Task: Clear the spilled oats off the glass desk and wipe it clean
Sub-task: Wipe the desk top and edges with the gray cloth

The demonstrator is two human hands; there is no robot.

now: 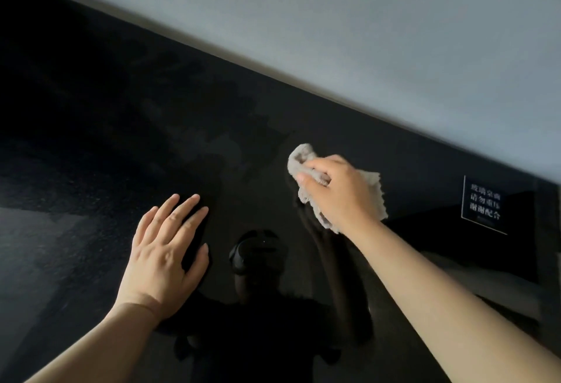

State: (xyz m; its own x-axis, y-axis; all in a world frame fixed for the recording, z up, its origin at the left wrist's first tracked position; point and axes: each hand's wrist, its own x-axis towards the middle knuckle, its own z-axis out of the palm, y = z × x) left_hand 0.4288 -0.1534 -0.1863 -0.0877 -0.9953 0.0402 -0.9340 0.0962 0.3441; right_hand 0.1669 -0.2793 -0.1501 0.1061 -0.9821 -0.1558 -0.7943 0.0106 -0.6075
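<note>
A dark, glossy glass bench (pixel 91 170) fills most of the frame, running diagonally from the upper left down to the right edge. A pale grey wall (pixel 364 33) takes the upper right, behind the bench's far edge. The glass mirrors the person's dim reflection (pixel 258 261) at lower centre.

Two bare forearms reach in from the bottom of the frame. The left hand (pixel 164 249) sits at lower left centre, fingers straight and slightly spread, palm down on or just above the glass and holding nothing. The right hand (pixel 340 191) is right of centre and higher in the frame, its fingers and thumb curled tightly around a crumpled beige cloth (pixel 299 156) that it holds against the glass. The cloth's long axis runs from upper left to lower right beneath the hand, with a bunched end poking out past the fingertips towards the upper left.

A small dark label (pixel 484 205) with white lettering lies flat on the glass near the right edge.

A faint cloudy haze (pixel 224 145) marks the glass just to the upper left of the cloth's leading end. No oats are visible anywhere, so the task seems well advanced. The wiping hand is the nearer one to that haze, and the next stroke probably goes up and left across it.
</note>
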